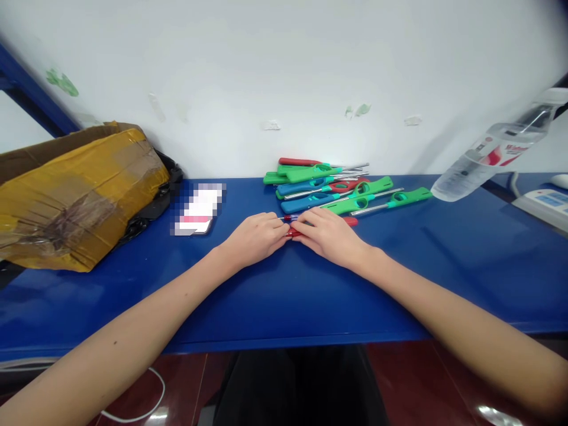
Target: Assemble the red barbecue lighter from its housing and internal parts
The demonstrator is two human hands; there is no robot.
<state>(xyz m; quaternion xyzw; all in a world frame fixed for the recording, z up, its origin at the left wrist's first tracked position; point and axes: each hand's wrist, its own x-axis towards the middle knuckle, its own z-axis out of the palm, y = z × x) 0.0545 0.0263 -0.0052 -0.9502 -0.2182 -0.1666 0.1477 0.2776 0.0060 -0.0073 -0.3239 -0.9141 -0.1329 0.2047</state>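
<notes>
Both my hands meet at the middle of the blue table, just in front of a pile of long-neck lighters. My left hand (260, 236) is closed with its fingertips on a red lighter (293, 232). From the other side my right hand (331, 236) closes on the same lighter, whose red end shows beyond the knuckles. Between the fingertips also lies a slim purple-blue piece (290, 218) with a thin metal end; its kind is unclear. Fingers cover most of both things. Behind them the green lighter (361, 188) and blue lighter (302, 203) lie among several others.
A phone (199, 207), its screen blurred out, lies left of my hands. Farther left sits a carton wrapped in yellow tape (84, 195), with black plastic behind. At right a water bottle (492, 154) leans tilted near a white device (545, 204). A white wall (222, 89) bounds the back.
</notes>
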